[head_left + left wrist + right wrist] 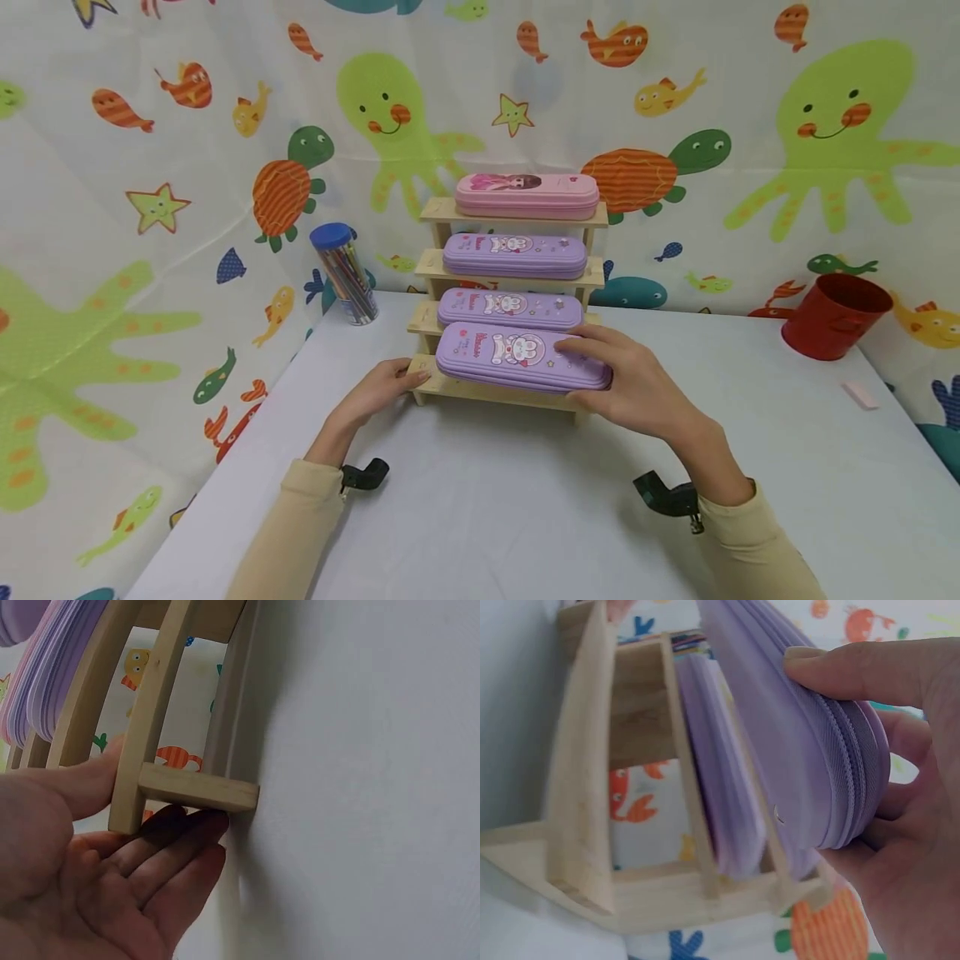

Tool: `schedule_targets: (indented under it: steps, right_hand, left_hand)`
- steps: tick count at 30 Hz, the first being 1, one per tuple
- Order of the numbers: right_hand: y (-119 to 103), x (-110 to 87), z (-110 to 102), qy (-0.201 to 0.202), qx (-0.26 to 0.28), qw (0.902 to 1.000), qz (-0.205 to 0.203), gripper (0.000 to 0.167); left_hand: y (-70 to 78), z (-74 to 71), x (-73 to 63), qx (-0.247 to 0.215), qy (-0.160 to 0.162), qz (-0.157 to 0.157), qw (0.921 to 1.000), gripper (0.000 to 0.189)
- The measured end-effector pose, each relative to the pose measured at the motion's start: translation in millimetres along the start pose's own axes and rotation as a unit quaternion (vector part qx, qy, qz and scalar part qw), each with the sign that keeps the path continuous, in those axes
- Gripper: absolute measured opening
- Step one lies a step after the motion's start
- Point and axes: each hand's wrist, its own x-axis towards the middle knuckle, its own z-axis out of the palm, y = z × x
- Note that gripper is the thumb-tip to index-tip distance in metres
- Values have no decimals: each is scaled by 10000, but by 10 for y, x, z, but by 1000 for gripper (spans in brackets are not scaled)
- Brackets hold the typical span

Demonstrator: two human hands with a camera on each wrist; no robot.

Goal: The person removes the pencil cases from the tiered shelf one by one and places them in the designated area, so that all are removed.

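My right hand (630, 379) grips the right end of a purple zipped pencil case (517, 358) with a rabbit picture. The right wrist view shows this case (780, 735) held apart from the wooden rack (585, 772), thumb on one face and fingers on the other. At the rack's lower left corner, my left hand (382, 387) holds the end of the bottom step (495, 392). In the left wrist view the thumb is on one side of that wooden step (146, 727), with the fingers behind and below it.
Two more purple cases lie on the middle steps, the upper one (513, 255) and the lower one (510, 308). A pink case (527, 197) tops the rack. A blue-lidded pencil tub (345, 273) stands left; a red bucket (836, 317) and pink eraser-like block (859, 395) lie right.
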Motion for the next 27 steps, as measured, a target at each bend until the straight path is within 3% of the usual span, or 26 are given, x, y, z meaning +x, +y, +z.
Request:
schedule_targets:
  steps: [7,15,27]
  right_hand:
    - [80,-45,-167,699,-258,9971,-165,62]
    - [206,-103,-381,1769,-571,9825,-137,63]
    - [388,-199,-609,2821,-797,9540,637,60]
  left_hand:
    - [-37,-10,31,-60,-129,15,9999,52]
    - [-55,-2,36,-240,-194,-136,9994,56]
    - [-49,6,45,-264,-215,-224,9992,53]
